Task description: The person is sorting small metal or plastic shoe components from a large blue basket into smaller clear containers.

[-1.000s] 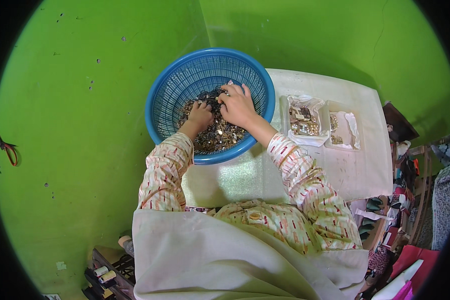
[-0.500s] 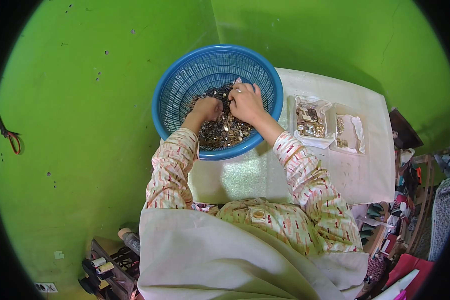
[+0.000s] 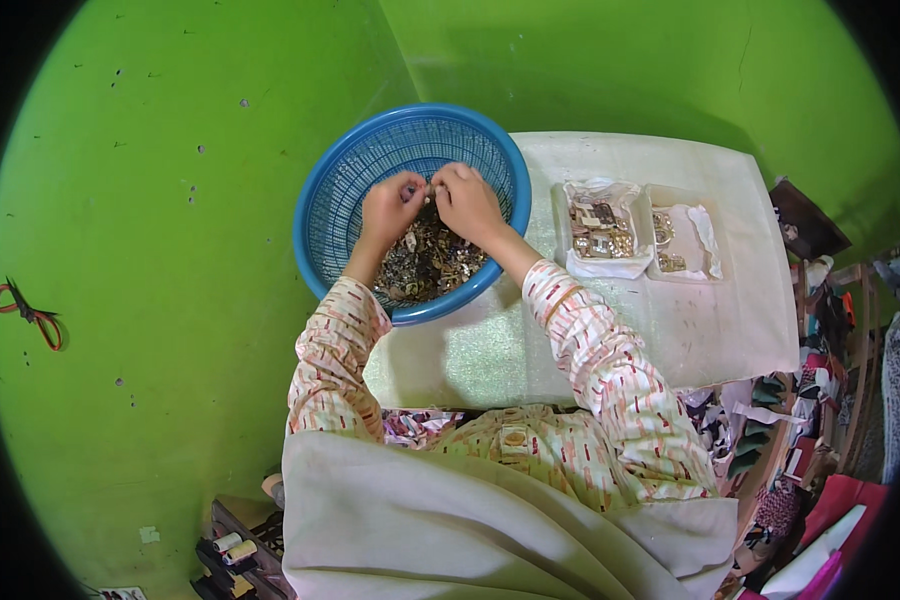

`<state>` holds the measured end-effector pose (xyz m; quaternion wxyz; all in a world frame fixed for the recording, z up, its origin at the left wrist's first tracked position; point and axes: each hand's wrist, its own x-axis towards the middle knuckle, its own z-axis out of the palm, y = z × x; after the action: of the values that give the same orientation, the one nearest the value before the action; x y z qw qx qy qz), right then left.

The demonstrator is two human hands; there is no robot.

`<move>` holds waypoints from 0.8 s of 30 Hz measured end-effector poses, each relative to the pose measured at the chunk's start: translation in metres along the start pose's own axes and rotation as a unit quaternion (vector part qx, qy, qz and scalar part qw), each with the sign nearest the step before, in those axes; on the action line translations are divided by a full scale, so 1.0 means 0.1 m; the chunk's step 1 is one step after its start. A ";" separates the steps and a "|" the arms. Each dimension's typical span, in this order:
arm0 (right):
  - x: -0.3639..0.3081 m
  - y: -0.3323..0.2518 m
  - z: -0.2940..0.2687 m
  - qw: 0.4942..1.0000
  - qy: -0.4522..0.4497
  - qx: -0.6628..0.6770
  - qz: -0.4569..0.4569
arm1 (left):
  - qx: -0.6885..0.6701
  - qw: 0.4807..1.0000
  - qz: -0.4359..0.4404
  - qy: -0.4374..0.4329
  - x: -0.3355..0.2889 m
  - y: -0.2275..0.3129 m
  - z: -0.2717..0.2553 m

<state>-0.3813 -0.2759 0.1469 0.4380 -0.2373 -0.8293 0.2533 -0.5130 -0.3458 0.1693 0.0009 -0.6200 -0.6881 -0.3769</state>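
Observation:
A round blue plastic basket (image 3: 315,262) stands at the left end of the table, with a heap of small shiny metal-looking pieces (image 3: 415,265), gold, dark and silver, in its bottom. Above that heap my left hand (image 3: 391,212) and my right hand (image 3: 467,205) nearly meet. Fingers of both are pinched together at the tips, with some tiny thing between them, too small to name. To the right stand two clear plastic boxes lined with white; the left box (image 3: 610,268) holds gold and dark pieces, the right box (image 3: 708,268) a few gold ones.
A pale covered table (image 3: 670,335) lies under the basket and boxes. Green walls (image 3: 170,350) rise left and behind; red-handled scissors (image 3: 30,312) hang on the left one. Thread spools (image 3: 232,545) sit at lower left, and piled cloth (image 3: 770,440) fills the right side.
Both hands have risen out of the heap and come together over it, fingertips pinched. The whole view has shifted a little; basket and boxes appear slightly further left.

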 end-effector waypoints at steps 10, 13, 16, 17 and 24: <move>-0.21 0.45 -1.36 0.954 0.073 0.212 0.201 | -0.008 0.967 0.207 0.148 0.33 1.56 0.74; -0.34 0.74 -1.81 0.929 0.077 0.268 0.242 | -0.029 0.954 0.263 0.139 0.40 1.94 1.16; -0.48 1.00 -2.30 0.886 0.077 0.349 0.295 | -0.048 0.950 0.285 0.118 0.47 2.28 1.58; -0.54 1.07 -2.47 0.886 0.081 0.347 0.296 | -0.060 0.949 0.289 0.108 0.49 2.39 1.72; -1.02 1.89 -3.50 0.782 0.104 0.453 0.415 | -0.102 0.941 0.322 0.014 0.60 3.08 2.77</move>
<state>-0.0010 -0.1208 0.1375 0.4314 -0.3575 -0.3902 0.7307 -0.1353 -0.1668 0.1588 0.0692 -0.8001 -0.4093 -0.4331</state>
